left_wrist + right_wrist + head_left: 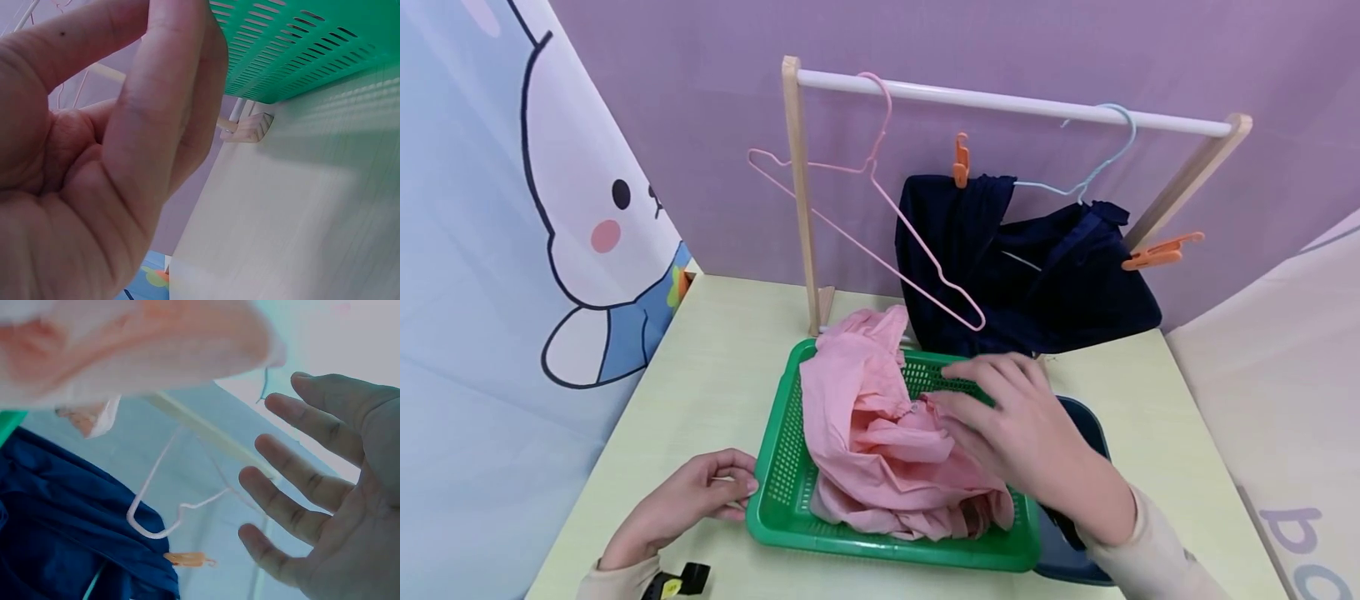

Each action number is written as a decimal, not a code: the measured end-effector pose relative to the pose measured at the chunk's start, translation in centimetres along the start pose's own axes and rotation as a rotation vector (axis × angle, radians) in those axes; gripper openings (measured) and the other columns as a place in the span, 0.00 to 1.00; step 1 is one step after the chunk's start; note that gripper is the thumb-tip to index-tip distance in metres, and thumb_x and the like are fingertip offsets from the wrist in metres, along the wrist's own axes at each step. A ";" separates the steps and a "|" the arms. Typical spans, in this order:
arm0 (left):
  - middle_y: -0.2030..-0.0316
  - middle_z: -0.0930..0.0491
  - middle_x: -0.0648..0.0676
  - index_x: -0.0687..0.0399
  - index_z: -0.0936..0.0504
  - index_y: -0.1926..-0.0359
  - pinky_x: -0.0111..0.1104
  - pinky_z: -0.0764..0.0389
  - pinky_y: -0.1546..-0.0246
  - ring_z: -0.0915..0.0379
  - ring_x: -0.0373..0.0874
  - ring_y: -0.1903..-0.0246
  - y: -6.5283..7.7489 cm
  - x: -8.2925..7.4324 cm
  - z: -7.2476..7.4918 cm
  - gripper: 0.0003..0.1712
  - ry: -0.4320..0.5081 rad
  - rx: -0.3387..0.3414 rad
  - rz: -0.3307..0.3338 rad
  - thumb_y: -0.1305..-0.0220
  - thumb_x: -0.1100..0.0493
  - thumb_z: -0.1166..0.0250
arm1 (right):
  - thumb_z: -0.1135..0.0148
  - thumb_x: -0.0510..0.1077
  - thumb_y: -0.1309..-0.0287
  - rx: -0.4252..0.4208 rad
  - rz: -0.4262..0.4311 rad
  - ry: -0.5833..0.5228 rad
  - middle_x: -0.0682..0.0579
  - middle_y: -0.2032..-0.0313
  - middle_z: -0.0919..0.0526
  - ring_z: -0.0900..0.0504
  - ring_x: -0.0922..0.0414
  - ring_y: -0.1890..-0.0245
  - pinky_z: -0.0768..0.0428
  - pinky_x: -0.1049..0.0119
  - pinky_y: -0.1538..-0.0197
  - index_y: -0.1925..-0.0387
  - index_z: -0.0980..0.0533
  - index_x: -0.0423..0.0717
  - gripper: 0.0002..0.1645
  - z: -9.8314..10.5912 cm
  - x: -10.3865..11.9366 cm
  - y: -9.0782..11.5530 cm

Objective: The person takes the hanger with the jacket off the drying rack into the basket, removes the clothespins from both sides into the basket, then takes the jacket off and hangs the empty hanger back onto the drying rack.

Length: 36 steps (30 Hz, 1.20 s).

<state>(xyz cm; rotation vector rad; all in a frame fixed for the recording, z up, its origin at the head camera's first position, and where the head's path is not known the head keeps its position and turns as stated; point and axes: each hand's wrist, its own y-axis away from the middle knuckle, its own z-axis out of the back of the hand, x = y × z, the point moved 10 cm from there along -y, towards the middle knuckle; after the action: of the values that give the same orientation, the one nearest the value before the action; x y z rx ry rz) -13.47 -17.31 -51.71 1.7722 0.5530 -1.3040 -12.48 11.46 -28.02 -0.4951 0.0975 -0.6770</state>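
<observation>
A crumpled pink garment point(880, 442) fills much of a green plastic basket point(895, 552) with slotted sides, and part of it hangs over the back rim. Over its right side hovers my right hand point(1018, 425). In the right wrist view, the fingers point(294, 462) are spread with nothing between them, and blurred pink cloth point(144, 350) looms close to the camera. My left hand point(700, 492) is beside the basket's left rim, its fingers loosely bent and its thumb tip right at the rim. In the left wrist view, those fingers point(156, 94) overlap the basket's slotted side point(281, 44).
Behind the basket stands a rack with wooden posts and a white rail point(1015, 102). A bare pink hanger point(880, 167) and a blue hanger point(1097, 171) hang there. Orange clips point(961, 162) are on a navy garment point(1030, 283). A dark basin point(1090, 425) sits at right, partly hidden.
</observation>
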 end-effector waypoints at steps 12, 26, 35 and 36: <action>0.62 0.18 0.59 0.75 0.27 0.46 0.45 0.14 0.60 0.19 0.47 0.62 0.1 0.0 0.0 0.18 0.003 0.000 -0.007 0.28 0.62 0.39 | 0.25 0.41 0.44 0.251 0.084 -0.156 0.40 0.42 0.24 0.26 0.46 0.43 0.22 0.53 0.43 0.39 0.24 0.40 0.32 -9.3 -6.0 -5.6; 0.61 0.18 0.59 0.75 0.27 0.46 0.45 0.14 0.61 0.18 0.46 0.62 0.2 0.0 -0.1 0.19 0.018 0.004 -0.019 0.29 0.62 0.38 | 0.28 0.47 0.42 0.572 -0.069 0.042 0.38 0.35 0.33 0.35 0.40 0.37 0.30 0.41 0.37 0.35 0.25 0.57 0.33 -18.3 -11.3 -6.3; 0.61 0.18 0.58 0.74 0.26 0.46 0.44 0.14 0.61 0.18 0.46 0.62 0.3 0.0 0.1 0.18 0.020 -0.005 -0.013 0.28 0.61 0.38 | 0.33 0.33 0.46 0.347 0.066 0.086 0.39 0.42 0.24 0.28 0.40 0.42 0.31 0.46 0.37 0.59 0.14 0.53 0.15 -17.1 -10.3 -7.7; 0.61 0.19 0.58 0.74 0.26 0.46 0.44 0.14 0.61 0.19 0.46 0.62 0.3 0.0 0.1 0.19 0.019 -0.007 -0.013 0.28 0.61 0.38 | 0.33 0.31 0.48 0.319 0.089 0.076 0.39 0.43 0.23 0.28 0.39 0.43 0.32 0.47 0.36 0.61 0.15 0.52 0.15 -16.8 -10.1 -7.7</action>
<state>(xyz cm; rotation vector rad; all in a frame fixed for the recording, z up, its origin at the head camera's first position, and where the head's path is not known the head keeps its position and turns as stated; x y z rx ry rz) -13.29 -17.55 -51.62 1.7800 0.5798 -1.2939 -28.91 5.80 -39.93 -0.1579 0.0804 -0.6096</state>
